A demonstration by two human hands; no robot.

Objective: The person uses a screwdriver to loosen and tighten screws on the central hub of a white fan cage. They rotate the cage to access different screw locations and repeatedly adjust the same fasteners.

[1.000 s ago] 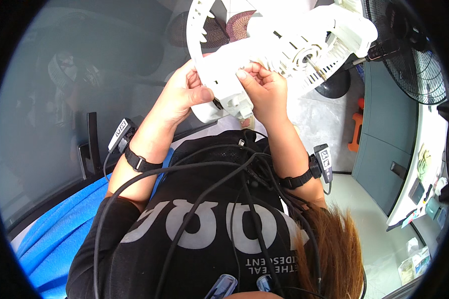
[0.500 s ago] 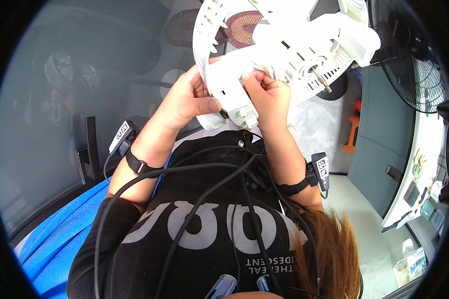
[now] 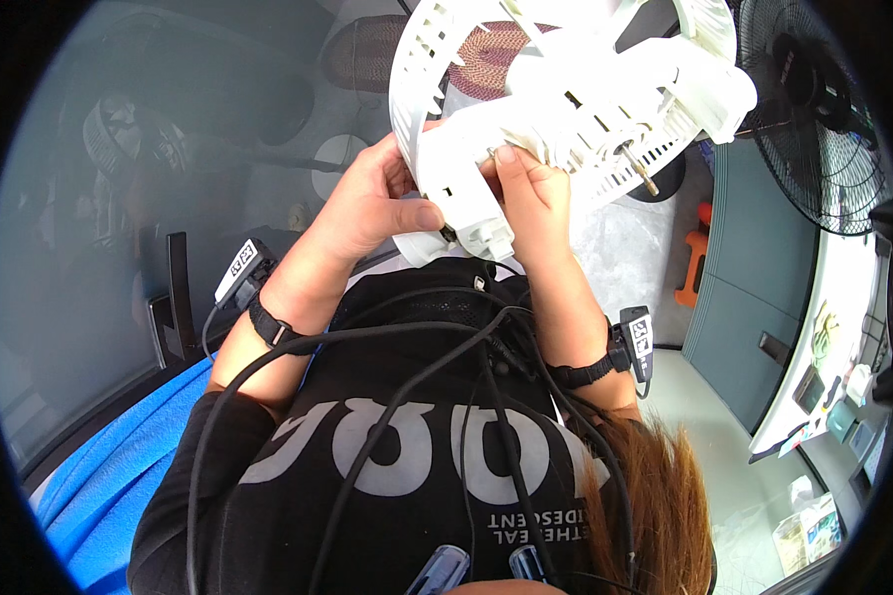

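Observation:
A large white plastic housing [image 3: 556, 119] is held up in front of my body. It has a curved slotted ring and a vented base, and a metal shaft [image 3: 641, 171] sticks out of it. My left hand [image 3: 377, 198] grips the near left part, its thumb on the outer face and its fingers partly hidden behind. On the other side of that narrow part, my right hand [image 3: 534, 198] is closed with its thumb at the inner edge. Its curled fingertips are hidden, and any small piece between them is too indistinct to make out.
A black fan [image 3: 819, 129] stands at the far right, beside grey cabinets [image 3: 754, 238]. Past the housing lies a woven mat [image 3: 486, 69]. A glossy dark panel [image 3: 169, 198] runs along the left, above blue cloth [image 3: 119, 466]. Cables [image 3: 387, 332] hang across my chest.
The housing has shifted very slightly to the right at its upper part. My right hand has moved a little left along its inner edge. My left hand keeps its grip.

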